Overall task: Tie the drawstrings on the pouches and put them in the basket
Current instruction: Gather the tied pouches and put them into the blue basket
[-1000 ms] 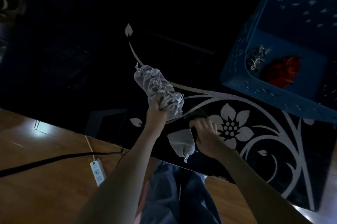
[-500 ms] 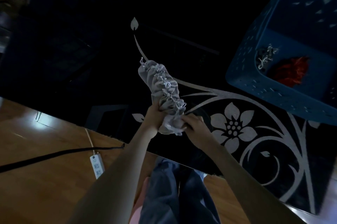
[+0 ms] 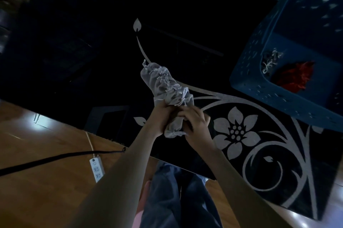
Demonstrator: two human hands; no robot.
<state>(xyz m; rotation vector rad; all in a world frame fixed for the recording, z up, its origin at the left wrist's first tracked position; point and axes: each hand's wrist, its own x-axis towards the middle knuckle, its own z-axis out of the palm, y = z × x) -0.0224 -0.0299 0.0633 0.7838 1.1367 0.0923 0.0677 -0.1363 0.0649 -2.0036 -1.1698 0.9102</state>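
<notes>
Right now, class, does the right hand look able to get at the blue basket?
Probably yes: only open flowered surface lies between the right hand and the blue basket, though it grips the grey pouches with the left hand.

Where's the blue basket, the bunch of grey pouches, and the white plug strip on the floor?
blue basket (image 3: 249,64), head view, on its outer side wall.
grey pouches (image 3: 160,83), head view, middle of the bunch.
white plug strip (image 3: 96,169), head view, middle of its top.

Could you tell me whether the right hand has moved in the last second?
Yes. The right hand has shifted left and up, away from the flower print, to the pouches in the left hand.
</notes>
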